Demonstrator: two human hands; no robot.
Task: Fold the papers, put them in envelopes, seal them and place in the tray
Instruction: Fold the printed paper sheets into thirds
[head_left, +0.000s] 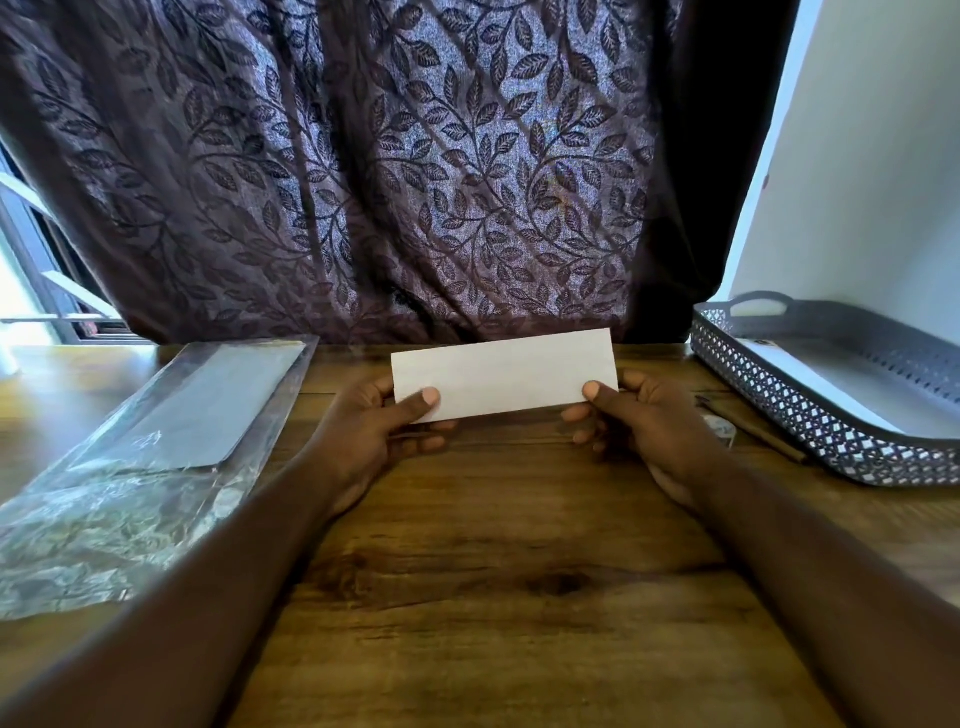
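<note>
Paper (504, 371), folded or perhaps already an envelope, is held above the table (493, 571), long axis running 9 to 3 o'clock; left hand (374, 431) pinches its 9 o'clock end, right hand (644, 421) the 3 o'clock end; tray (779, 410) sits at 3 o'clock, nearer the right hand

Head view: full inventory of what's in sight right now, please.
White paper item: one, white, held above the table centre; folded paper or envelope, cannot tell.
Plastic packet: one, clear, flat grey-white contents, table left.
Tray: one, grey lattice, table right; pale flat item inside.
Brown stick-like object: one, beside the tray.
Table: one, brown wood.
Curtain: one, purple-brown leaf pattern, behind.
Left hand: pinches the item's left end.
Right hand: pinches its right end.
</note>
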